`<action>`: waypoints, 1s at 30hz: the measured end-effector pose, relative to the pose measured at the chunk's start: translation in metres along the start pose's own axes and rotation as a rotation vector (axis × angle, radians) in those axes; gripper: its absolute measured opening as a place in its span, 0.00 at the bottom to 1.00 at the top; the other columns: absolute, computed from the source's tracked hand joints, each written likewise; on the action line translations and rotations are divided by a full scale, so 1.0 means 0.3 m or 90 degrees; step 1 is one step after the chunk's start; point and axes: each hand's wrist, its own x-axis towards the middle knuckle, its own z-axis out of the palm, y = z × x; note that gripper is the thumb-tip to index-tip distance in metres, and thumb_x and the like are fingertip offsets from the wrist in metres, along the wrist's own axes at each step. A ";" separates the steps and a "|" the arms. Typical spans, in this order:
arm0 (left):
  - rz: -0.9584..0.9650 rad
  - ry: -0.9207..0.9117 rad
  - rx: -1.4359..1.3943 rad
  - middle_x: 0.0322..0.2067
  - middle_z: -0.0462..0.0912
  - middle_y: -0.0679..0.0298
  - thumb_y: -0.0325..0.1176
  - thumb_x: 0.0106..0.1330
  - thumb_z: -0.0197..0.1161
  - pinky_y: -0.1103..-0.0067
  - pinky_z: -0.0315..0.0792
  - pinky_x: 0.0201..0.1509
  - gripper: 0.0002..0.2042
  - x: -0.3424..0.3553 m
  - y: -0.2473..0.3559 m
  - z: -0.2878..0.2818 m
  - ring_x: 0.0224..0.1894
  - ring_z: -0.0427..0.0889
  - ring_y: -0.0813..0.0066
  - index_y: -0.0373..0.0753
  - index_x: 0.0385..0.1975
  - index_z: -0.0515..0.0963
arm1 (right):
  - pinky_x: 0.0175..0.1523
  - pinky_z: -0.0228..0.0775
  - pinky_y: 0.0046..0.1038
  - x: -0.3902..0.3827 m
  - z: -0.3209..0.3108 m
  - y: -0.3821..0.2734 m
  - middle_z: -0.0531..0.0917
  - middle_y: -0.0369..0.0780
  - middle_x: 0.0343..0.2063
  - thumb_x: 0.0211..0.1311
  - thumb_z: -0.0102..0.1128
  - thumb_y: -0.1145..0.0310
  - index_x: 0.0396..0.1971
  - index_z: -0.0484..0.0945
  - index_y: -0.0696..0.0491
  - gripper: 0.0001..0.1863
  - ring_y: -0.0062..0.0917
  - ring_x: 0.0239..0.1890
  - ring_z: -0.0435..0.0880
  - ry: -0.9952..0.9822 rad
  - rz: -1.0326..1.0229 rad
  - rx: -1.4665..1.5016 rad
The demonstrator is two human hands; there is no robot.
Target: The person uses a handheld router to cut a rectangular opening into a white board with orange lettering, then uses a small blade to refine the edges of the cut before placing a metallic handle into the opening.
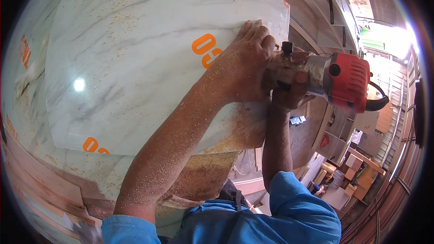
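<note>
A red and silver trim router [348,81] lies sideways at the right edge of a white marble-patterned panel [135,63]. My right hand [294,92] is wrapped round its metal body, close to the base. Palm down beside that base, my left hand [248,61] rests on the panel with its fingers stretched out over the surface. The side of the left hand touches the router's base, and its thumb is hidden. Sawdust coats both the panel and my left forearm. The router's bit cannot be seen.
Beneath the panel is another marble-patterned sheet [31,108]. Wooden boards [45,176] lie at the lower left. To the right stand a white shelf frame [321,13] and, lower down, a cluttered heap of boxes and offcuts [348,176]. A black cord loop [382,97] leaves the router's end.
</note>
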 end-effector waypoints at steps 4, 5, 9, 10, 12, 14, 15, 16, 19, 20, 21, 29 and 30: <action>0.038 0.005 0.086 0.56 0.73 0.40 0.46 0.41 0.77 0.55 0.50 0.81 0.41 0.001 -0.001 -0.014 0.71 0.65 0.44 0.22 0.51 0.72 | 0.47 0.80 0.39 0.003 0.005 0.014 0.83 0.49 0.39 0.59 0.64 0.52 0.47 0.76 0.66 0.30 0.36 0.40 0.85 0.008 -0.039 -0.034; 0.034 -0.025 0.118 0.56 0.74 0.41 0.46 0.38 0.77 0.54 0.51 0.80 0.42 0.001 -0.004 -0.018 0.71 0.65 0.45 0.23 0.52 0.71 | 0.47 0.80 0.39 0.001 0.003 0.019 0.83 0.49 0.39 0.59 0.64 0.52 0.47 0.76 0.66 0.30 0.36 0.40 0.85 -0.009 -0.040 -0.029; 0.020 -0.053 0.174 0.55 0.75 0.45 0.45 0.33 0.78 0.54 0.51 0.79 0.44 0.004 -0.007 -0.033 0.68 0.69 0.49 0.26 0.53 0.71 | 0.51 0.79 0.39 -0.002 -0.008 0.027 0.84 0.48 0.40 0.56 0.71 0.61 0.47 0.77 0.65 0.26 0.35 0.42 0.85 0.015 -0.058 0.048; 0.024 -0.061 0.188 0.55 0.75 0.45 0.45 0.33 0.78 0.54 0.51 0.79 0.44 0.007 -0.005 -0.039 0.68 0.69 0.49 0.26 0.53 0.71 | 0.51 0.79 0.38 -0.002 -0.007 0.026 0.84 0.48 0.40 0.55 0.72 0.63 0.47 0.77 0.64 0.25 0.35 0.43 0.85 0.016 -0.052 0.050; 0.034 -0.044 0.134 0.55 0.75 0.47 0.45 0.31 0.78 0.56 0.52 0.79 0.44 0.017 0.004 -0.050 0.67 0.70 0.51 0.28 0.52 0.70 | 0.52 0.79 0.37 0.000 -0.007 0.022 0.84 0.47 0.41 0.54 0.73 0.67 0.47 0.77 0.64 0.24 0.34 0.43 0.85 0.021 -0.041 0.056; 0.036 -0.062 0.134 0.55 0.74 0.48 0.44 0.31 0.78 0.57 0.53 0.79 0.44 0.025 0.021 -0.065 0.66 0.71 0.51 0.29 0.52 0.70 | 0.52 0.79 0.35 0.003 -0.005 0.015 0.84 0.46 0.41 0.54 0.75 0.70 0.47 0.78 0.63 0.23 0.33 0.44 0.85 0.030 -0.034 0.069; 0.036 -0.068 0.125 0.56 0.74 0.48 0.43 0.31 0.78 0.57 0.54 0.78 0.43 0.031 0.030 -0.069 0.65 0.71 0.50 0.30 0.52 0.70 | 0.52 0.79 0.35 0.008 -0.009 0.010 0.84 0.46 0.42 0.53 0.76 0.72 0.47 0.78 0.63 0.23 0.33 0.45 0.85 0.033 -0.034 0.075; 0.040 -0.074 0.138 0.56 0.74 0.48 0.43 0.31 0.78 0.57 0.54 0.78 0.43 0.037 0.040 -0.073 0.65 0.71 0.50 0.30 0.52 0.70 | 0.53 0.79 0.32 0.012 -0.014 0.002 0.84 0.44 0.43 0.52 0.77 0.74 0.48 0.78 0.62 0.23 0.30 0.46 0.84 0.031 -0.050 0.083; 0.019 -0.091 0.128 0.61 0.71 0.47 0.45 0.32 0.81 0.59 0.56 0.78 0.48 0.039 0.074 -0.100 0.67 0.69 0.52 0.31 0.58 0.68 | 0.51 0.79 0.30 0.048 -0.047 -0.040 0.85 0.41 0.41 0.52 0.77 0.74 0.47 0.79 0.61 0.22 0.26 0.43 0.85 -0.015 -0.053 0.029; -0.027 -0.105 0.093 0.65 0.67 0.48 0.46 0.32 0.84 0.59 0.54 0.79 0.53 0.036 0.087 -0.114 0.71 0.65 0.51 0.32 0.64 0.65 | 0.51 0.79 0.30 0.069 -0.057 -0.059 0.85 0.41 0.41 0.52 0.77 0.74 0.47 0.79 0.61 0.22 0.26 0.43 0.85 -0.009 -0.062 0.043; -0.084 -0.128 0.062 0.69 0.64 0.50 0.47 0.32 0.86 0.60 0.52 0.80 0.59 0.031 0.101 -0.130 0.74 0.61 0.51 0.33 0.69 0.61 | 0.49 0.80 0.30 0.090 -0.070 -0.085 0.86 0.40 0.40 0.49 0.80 0.70 0.47 0.79 0.59 0.25 0.25 0.41 0.86 0.010 0.008 0.036; -0.278 0.141 0.067 0.58 0.78 0.53 0.50 0.58 0.77 0.69 0.67 0.70 0.33 -0.124 0.440 -0.290 0.64 0.76 0.60 0.33 0.57 0.77 | 0.45 0.81 0.28 0.205 -0.369 -0.361 0.87 0.40 0.36 0.54 0.72 0.74 0.43 0.81 0.61 0.16 0.24 0.39 0.88 -0.028 0.164 0.088; -0.200 0.198 0.042 0.51 0.83 0.55 0.47 0.64 0.73 0.71 0.70 0.66 0.25 -0.132 0.514 -0.271 0.58 0.80 0.63 0.33 0.52 0.81 | 0.45 0.81 0.28 0.176 -0.396 -0.389 0.87 0.40 0.36 0.54 0.72 0.74 0.43 0.81 0.61 0.16 0.24 0.39 0.88 -0.028 0.151 0.096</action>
